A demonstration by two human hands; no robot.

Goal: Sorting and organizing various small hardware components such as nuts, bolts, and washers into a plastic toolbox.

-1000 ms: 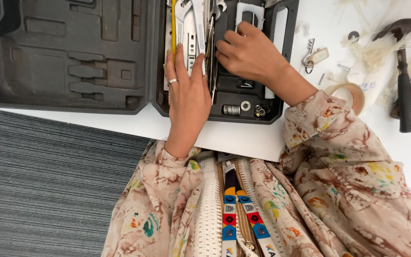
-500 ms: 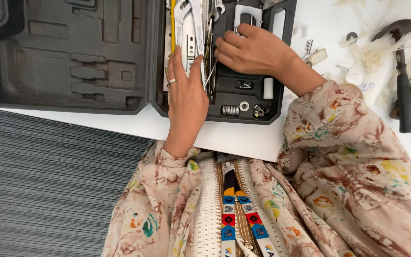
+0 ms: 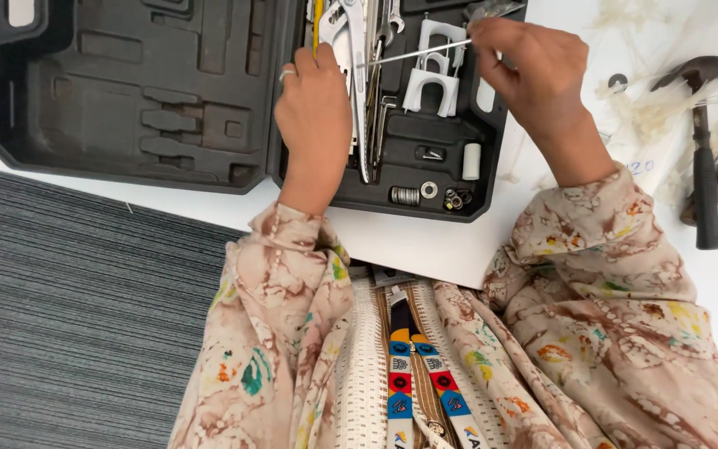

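Head view, looking straight down. Right hand (image 3: 533, 79) raised over the far right part of an open black tool case (image 3: 126, 91), fingertips pinched together on one end of a thin metal rod (image 3: 413, 55); rod slanted across the tray, its free end pointing left toward the left hand and stopping just short of it. Grip clamped on the rod, then, with the rod running out leftward from the fingers and held clear of the tray below. Left hand (image 3: 316, 116) laid flat, palm down, on the tray's left strip, fingers together and pressing on the long tools there: silvery pliers (image 3: 351, 50) just beside the fingers, a yellow-handled tool (image 3: 318, 17) touching the fingertips near the far edge. Nothing enclosed in that hand. A ring (image 3: 287, 74) on one finger.

Under the rod, white plastic clips (image 3: 431, 79) seated in the tray; nearer the body, a small white cylinder (image 3: 471, 160) and a cluster of washers and nuts (image 3: 430, 195) along the case's near rim. Case's moulded lid spread open to the left, lying on the white surface (image 3: 425, 245) close to its near edge. Well apart at the right edge of the surface, a hammer (image 3: 702, 141) with a dark handle, lying among pale fibres (image 3: 666, 104).
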